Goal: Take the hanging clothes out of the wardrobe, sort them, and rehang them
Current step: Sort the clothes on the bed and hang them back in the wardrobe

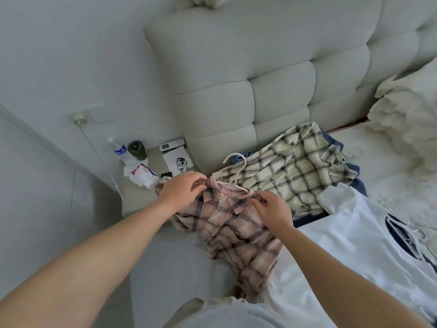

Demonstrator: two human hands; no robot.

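Observation:
A pink plaid shirt [231, 230] lies on the bed's near corner, with a white hanger [237, 171] in its collar. My left hand [182, 188] pinches the shirt's left shoulder. At the right side of the collar my right hand [272, 209] grips the cloth. Behind it lies a cream and black checked shirt [290, 169] on top of a blue garment [357, 183]. A white garment [354, 235] with a dark blue neckline is spread out to the right.
A padded headboard [272, 79] rises behind the bed. The bedside table [139, 195] at the left holds a water bottle [118, 149], a dark cup [137, 150], a remote, papers and a crumpled packet. A fluffy white blanket [409, 119] lies at the right.

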